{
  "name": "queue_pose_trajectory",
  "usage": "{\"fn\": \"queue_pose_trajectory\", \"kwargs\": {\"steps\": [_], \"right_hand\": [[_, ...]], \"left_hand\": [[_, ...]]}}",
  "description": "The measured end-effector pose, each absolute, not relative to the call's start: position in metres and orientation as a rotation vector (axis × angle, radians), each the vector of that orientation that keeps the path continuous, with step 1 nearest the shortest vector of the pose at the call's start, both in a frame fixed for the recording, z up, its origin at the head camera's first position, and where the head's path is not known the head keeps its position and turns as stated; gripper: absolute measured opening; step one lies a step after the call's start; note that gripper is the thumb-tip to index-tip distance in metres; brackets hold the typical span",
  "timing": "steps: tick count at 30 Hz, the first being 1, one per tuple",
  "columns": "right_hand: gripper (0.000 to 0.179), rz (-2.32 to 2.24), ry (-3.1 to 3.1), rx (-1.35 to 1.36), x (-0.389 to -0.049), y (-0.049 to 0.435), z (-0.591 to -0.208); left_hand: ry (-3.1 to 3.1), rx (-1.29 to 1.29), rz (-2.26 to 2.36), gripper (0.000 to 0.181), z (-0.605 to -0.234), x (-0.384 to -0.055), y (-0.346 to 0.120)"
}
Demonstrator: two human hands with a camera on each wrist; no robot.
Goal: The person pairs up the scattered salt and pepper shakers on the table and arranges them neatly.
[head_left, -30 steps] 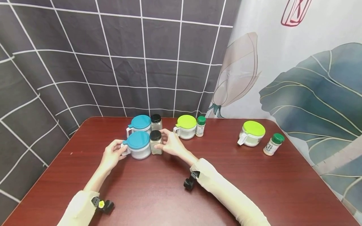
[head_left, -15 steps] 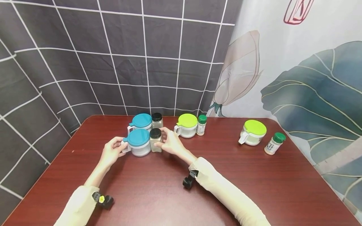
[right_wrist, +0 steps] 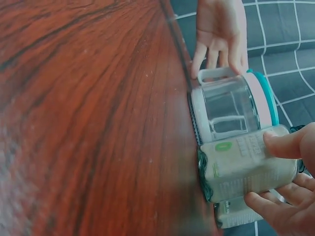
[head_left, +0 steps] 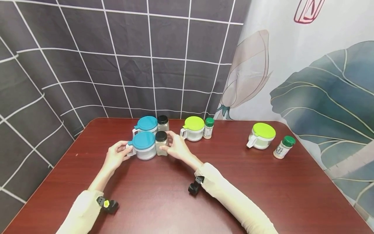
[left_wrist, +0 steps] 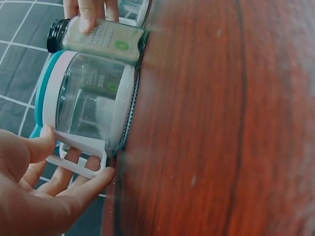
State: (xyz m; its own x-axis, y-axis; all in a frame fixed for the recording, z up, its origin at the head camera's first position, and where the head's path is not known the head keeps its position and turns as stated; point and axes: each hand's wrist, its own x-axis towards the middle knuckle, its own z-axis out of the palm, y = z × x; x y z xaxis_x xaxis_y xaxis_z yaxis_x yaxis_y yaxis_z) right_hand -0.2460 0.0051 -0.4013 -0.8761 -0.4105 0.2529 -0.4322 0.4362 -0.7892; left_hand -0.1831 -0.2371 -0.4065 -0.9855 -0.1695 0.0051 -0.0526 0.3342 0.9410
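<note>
My left hand grips the white handle of the front seasoning jar, a clear pot with a blue lid. In the left wrist view, the thumb lies on the top of that handle and fingers reach through its loop. Right beside the pot stands a glass spice jar with a black lid. My right hand holds this spice jar from the right, thumb on the near side, fingers on the far side. Behind them stand a second blue-lidded seasoning jar and another black-lidded spice jar.
To the right, a green-lidded seasoning jar stands beside a green-capped shaker. Farther right are another green-lidded jar and another green-capped shaker. A dark tiled-pattern cloth hangs behind the reddish wooden table.
The head view tilts slightly. The front blue-lidded jar and its black-lidded spice jar sit a little closer to the pair behind. Both hands keep their grips.
</note>
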Motion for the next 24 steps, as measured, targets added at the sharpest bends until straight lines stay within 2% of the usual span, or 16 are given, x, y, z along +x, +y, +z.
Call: {"fn": "queue_pose_trajectory", "kwargs": {"steps": [14,24], "right_hand": [[0.053,1.380,-2.665,0.831,-0.2466,0.0019,-0.4020],[0.056,1.430,-2.669,0.848,-0.2477,0.0022,-0.4009]], "left_hand": [[-2.583,0.284,-1.579,0.044,-0.4046,-0.1816,-0.2356],[-2.605,0.327,-1.403,0.041,-0.4026,-0.1778,-0.2313]]}}
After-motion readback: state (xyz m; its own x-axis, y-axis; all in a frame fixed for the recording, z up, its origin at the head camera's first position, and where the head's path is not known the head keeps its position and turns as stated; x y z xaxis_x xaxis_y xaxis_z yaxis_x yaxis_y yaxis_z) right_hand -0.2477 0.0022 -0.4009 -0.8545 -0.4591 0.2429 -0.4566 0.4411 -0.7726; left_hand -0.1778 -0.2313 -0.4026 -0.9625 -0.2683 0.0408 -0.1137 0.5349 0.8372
